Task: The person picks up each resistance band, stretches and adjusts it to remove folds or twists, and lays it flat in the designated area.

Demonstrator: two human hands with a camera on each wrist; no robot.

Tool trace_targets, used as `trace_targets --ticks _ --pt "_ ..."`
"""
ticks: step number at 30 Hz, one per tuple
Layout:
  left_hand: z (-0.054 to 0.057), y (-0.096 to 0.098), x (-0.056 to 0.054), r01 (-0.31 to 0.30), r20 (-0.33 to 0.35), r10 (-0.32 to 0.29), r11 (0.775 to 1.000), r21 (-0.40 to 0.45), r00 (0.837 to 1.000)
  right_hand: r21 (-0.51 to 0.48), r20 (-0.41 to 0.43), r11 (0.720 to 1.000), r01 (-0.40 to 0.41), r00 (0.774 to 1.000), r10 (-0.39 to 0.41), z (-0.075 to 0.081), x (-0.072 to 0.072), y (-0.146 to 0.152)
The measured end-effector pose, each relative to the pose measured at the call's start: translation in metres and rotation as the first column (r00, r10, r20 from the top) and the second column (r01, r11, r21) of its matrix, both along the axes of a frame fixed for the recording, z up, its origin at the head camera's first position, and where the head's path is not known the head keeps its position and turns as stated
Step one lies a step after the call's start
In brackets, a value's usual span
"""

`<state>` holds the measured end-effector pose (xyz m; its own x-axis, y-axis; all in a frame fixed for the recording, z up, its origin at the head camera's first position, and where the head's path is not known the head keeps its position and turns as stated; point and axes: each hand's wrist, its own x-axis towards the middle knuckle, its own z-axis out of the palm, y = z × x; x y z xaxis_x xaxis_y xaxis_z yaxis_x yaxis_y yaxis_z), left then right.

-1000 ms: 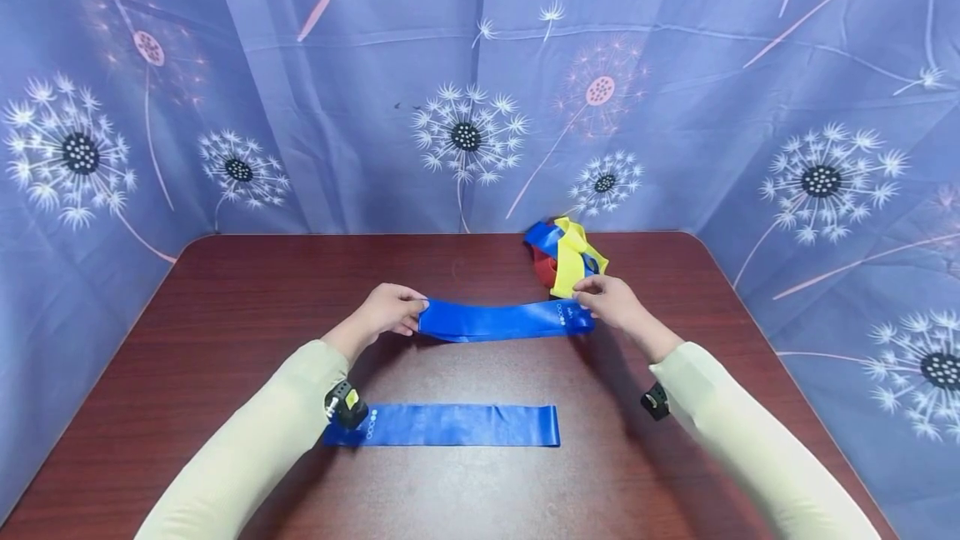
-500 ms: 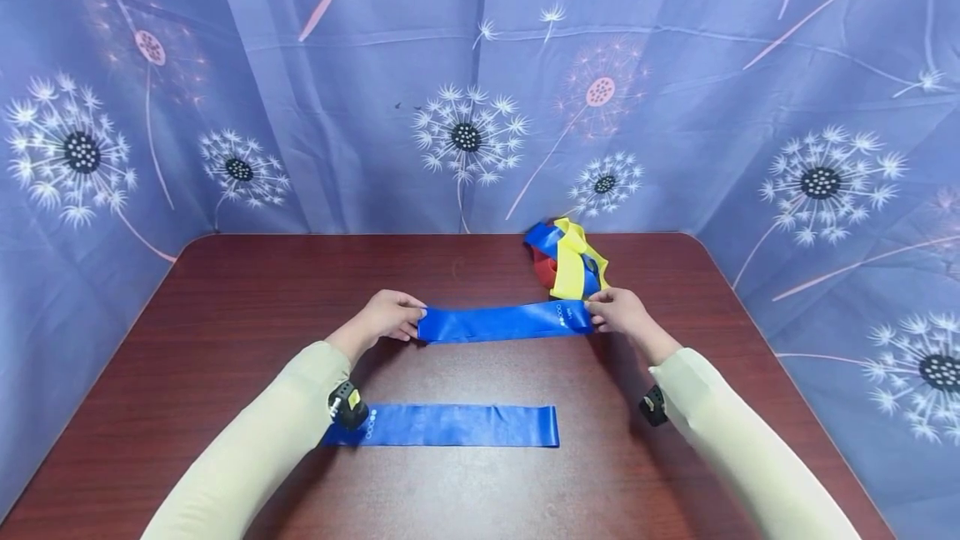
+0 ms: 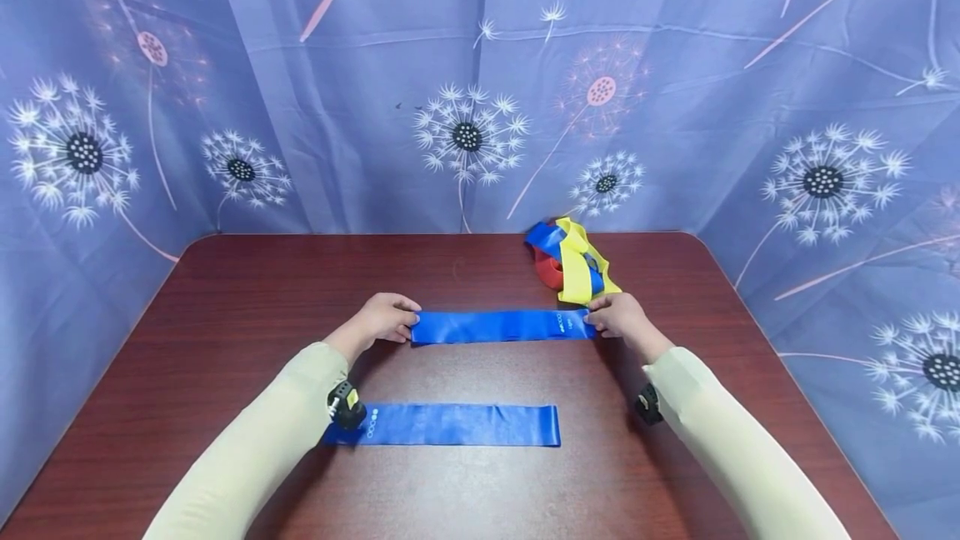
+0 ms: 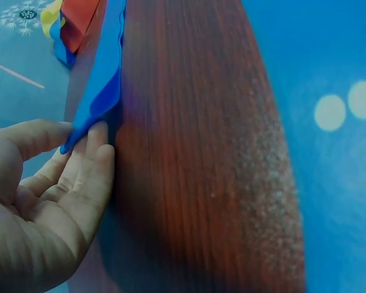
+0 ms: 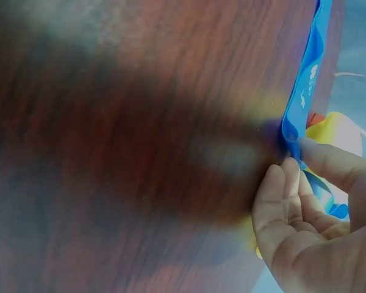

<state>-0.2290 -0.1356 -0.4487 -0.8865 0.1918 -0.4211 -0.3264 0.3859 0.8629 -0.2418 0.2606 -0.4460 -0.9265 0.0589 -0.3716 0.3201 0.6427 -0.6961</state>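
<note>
A blue resistance band [image 3: 495, 327] with white print near its right end stretches between both hands. My left hand [image 3: 384, 317] pinches its left end between thumb and fingers; the left wrist view shows the band [image 4: 104, 79] folded in two layers there. At the other end, my right hand [image 3: 621, 320] pinches a corner, and in the right wrist view the band [image 5: 304, 91] loops slightly at the fingertips. Nearer the person, a second blue resistance band [image 3: 465, 425] lies flat, its left end partly hidden behind the left wrist camera.
Just behind the right hand lies a loose heap of resistance bands, with a yellow band [image 3: 576, 269], a red band [image 3: 548, 272] and blue parts. The dark wooden table [image 3: 247, 298] reaches back to a dandelion-print curtain [image 3: 337, 132].
The held band has come lower and straightened, sagging less than before. My right hand has shifted slightly right and down, and the yellow band's lower end has moved a little right.
</note>
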Motion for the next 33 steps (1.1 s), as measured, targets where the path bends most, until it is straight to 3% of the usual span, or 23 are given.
trace_targets --ticks 11,19,33 --pt "-0.002 -0.008 0.004 0.048 -0.035 -0.050 0.998 -0.049 0.998 0.056 -0.005 0.996 -0.067 0.998 0.068 0.001 0.010 -0.002" --pt "-0.004 -0.021 0.007 0.025 -0.040 -0.027 0.999 -0.044 0.999 0.084 -0.051 0.991 -0.104 0.993 0.108 0.002 0.020 -0.009" --pt "-0.003 -0.043 0.017 0.028 -0.072 -0.029 0.999 -0.022 0.997 0.171 -0.075 0.973 -0.157 0.982 0.172 -0.004 0.019 -0.022"
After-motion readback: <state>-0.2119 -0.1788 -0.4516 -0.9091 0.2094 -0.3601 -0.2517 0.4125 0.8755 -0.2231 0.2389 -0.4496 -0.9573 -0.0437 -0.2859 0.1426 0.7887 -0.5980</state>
